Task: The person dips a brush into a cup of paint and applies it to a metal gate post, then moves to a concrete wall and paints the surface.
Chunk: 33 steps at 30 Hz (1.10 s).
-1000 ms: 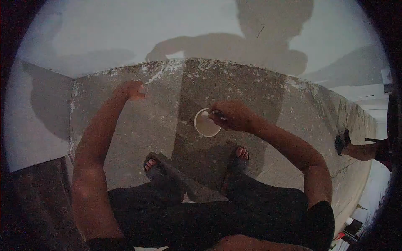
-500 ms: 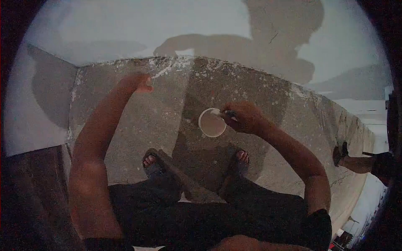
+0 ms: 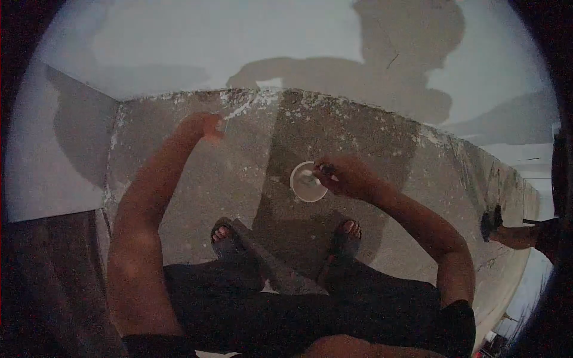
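Observation:
My right hand [image 3: 349, 176] is closed around the dark handle of a paintbrush [image 3: 326, 170]. Its pale head reaches down into a round white-rimmed bucket [image 3: 292, 186], which stands on the floor ahead of my feet and holds pale liquid. Part of the rim is hidden behind my fingers. Out to the left, my left hand [image 3: 209, 126] hovers above the floor near the wall base, slightly blurred. Its thumb and fingers look apart, with nothing I can make out between them.
A white wall [image 3: 239, 36] meets the paint-spattered concrete floor [image 3: 203, 179] ahead. My sandalled feet [image 3: 222, 235] stand near the bucket. A dark brown panel [image 3: 54, 262] is at lower left. Another person's leg [image 3: 516, 236] shows at far right.
The paintbrush has gone from the bucket's rim down into it, with my right hand moving over the rim. The whole view has shifted slightly, and my left hand appears a little lower and further right.

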Motion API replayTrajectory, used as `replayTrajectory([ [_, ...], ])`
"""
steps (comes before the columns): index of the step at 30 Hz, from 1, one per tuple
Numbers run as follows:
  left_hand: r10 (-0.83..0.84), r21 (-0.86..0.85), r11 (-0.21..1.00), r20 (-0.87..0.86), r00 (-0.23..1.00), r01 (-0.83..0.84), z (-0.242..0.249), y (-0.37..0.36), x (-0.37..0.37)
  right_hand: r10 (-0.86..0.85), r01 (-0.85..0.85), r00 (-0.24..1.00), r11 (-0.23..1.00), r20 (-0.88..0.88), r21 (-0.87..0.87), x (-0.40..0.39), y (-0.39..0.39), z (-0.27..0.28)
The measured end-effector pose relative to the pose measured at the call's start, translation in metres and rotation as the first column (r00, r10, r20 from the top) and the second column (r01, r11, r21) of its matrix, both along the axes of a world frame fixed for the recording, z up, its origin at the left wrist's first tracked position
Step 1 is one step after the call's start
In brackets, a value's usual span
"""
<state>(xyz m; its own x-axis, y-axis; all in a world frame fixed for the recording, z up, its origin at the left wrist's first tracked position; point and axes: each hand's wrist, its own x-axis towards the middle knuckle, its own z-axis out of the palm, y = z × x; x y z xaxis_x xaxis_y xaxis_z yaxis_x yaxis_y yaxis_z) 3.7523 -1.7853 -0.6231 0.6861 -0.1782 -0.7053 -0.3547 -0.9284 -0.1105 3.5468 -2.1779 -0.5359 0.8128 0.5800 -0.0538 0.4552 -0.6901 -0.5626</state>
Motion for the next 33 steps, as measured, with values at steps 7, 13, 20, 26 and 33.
replayTrajectory([
  [7,0.052,-0.053,0.997,-0.089,0.995,-0.057,0.022,-0.011,-0.006,0.021,-0.024,0.979,1.000,-0.203,-0.014,0.007,-0.001,0.000],
  [13,-0.299,-0.100,0.944,0.151,0.942,0.315,-0.179,0.080,0.061,0.010,-0.018,0.986,0.999,-0.166,-0.048,0.007,0.013,0.009],
  [20,-0.054,-0.090,0.995,-0.014,0.998,0.052,-0.055,0.012,0.016,0.042,-0.053,0.988,0.996,-0.146,-0.072,0.012,0.010,-0.015],
  [26,-0.073,-0.088,0.994,-0.051,0.996,0.068,-0.037,0.011,0.012,0.064,-0.061,0.995,0.997,-0.080,0.049,0.009,0.002,-0.005],
  [33,-0.117,-0.064,0.991,0.000,0.993,0.117,0.001,-0.013,-0.005,0.104,-0.090,0.990,0.987,-0.096,0.133,0.010,0.000,-0.013],
])
